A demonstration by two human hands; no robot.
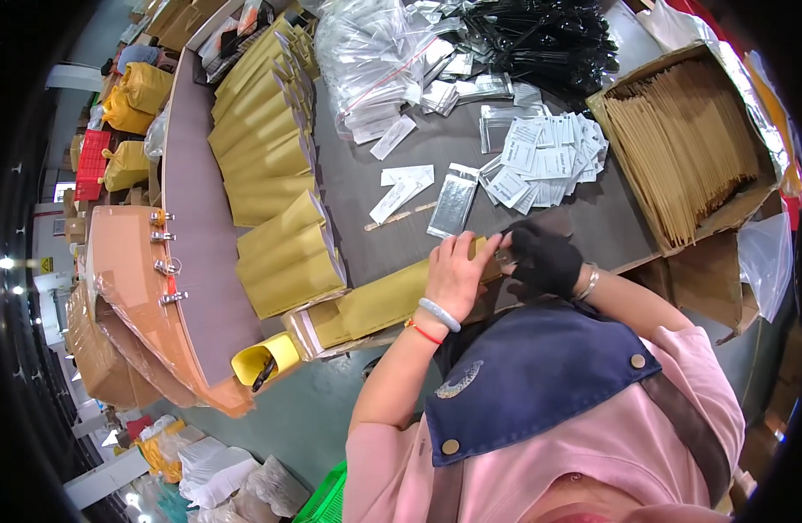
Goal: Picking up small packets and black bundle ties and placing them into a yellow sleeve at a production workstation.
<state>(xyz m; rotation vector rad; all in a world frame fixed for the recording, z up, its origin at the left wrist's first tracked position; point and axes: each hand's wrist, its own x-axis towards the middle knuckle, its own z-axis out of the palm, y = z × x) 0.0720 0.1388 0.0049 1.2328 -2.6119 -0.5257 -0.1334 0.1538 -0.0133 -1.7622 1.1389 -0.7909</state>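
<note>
A long, flat yellow carton (388,296) lies along the table's near edge. Bent over its right end, my left hand (453,277) grips it, with the thumb reaching toward the other hand. In a black fingerless glove, my right hand (545,259) is closed at that same end, its fingertips pinched together. A small shiny spot shows at those fingertips, too small to name. Just beyond my left hand lies a silver flat packet (454,202). White paper slips (403,190) rest to its left, and a pile of white sachets (549,161) to its right.
Stacked yellow cartons (266,157) line the table's left side. Clear plastic bags (366,61) and black wrapped items (545,44) are heaped at the back. A cardboard box (628,166) of thin brown sticks stands at right. A yellow holder (279,350) hangs at the near left corner.
</note>
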